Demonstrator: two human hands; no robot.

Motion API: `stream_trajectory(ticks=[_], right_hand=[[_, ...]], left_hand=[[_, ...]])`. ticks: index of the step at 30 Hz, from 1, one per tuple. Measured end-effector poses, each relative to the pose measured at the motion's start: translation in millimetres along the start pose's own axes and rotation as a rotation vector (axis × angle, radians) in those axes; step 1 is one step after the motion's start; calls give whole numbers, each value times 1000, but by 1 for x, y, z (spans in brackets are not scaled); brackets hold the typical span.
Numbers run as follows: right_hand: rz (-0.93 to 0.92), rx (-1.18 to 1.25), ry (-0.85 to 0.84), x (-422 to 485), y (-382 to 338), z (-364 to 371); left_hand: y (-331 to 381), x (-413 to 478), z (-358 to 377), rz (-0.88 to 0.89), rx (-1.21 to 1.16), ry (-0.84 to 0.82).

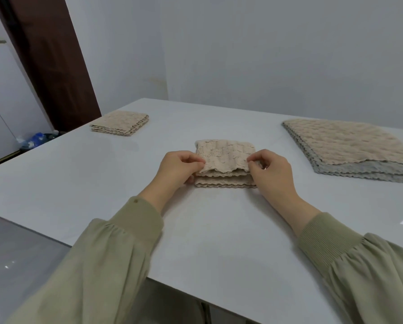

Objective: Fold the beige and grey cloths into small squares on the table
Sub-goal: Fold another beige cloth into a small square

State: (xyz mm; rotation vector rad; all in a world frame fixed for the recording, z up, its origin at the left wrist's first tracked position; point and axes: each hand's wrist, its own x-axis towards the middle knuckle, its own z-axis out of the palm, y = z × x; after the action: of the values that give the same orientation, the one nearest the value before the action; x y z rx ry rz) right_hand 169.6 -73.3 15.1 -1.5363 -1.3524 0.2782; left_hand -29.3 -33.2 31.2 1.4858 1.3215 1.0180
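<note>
— Fingers [197,160] of the left hand [179,167] and right hand [269,170] each pinch a near corner of the top flap of the beige cloth [223,152], mid-frame on the surface [219,230].
— So how to finish this fold well?
— I'd lower the flap evenly, match its wavy edge to the layers beneath, then press flat, like the folded square [120,123] at upper left.

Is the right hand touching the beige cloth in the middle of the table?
Touching. The head view shows the right hand pinching the right corner of the top layer of the beige cloth, with no gap between fingertips and fabric.
</note>
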Motion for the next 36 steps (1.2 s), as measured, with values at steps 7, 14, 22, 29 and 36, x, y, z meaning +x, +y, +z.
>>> stream_trajectory(ticks=[7,14,22,29,36], right_hand=[[40,-63,-65,-3,-2,0],[59,-153,-103,-1,5,0],[-218,-365,104,15,-19,-3],[-237,-533,-371,46,-32,50],[-209,-788,-530,45,-5,65]], left_hand=[[-3,2,-4,-25,97,-31],[-8,5,-3,1,130,-55],[-12,9,-3,27,162,-101],[-14,13,-5,26,139,-121],[-9,40,0,-48,-77,132]])
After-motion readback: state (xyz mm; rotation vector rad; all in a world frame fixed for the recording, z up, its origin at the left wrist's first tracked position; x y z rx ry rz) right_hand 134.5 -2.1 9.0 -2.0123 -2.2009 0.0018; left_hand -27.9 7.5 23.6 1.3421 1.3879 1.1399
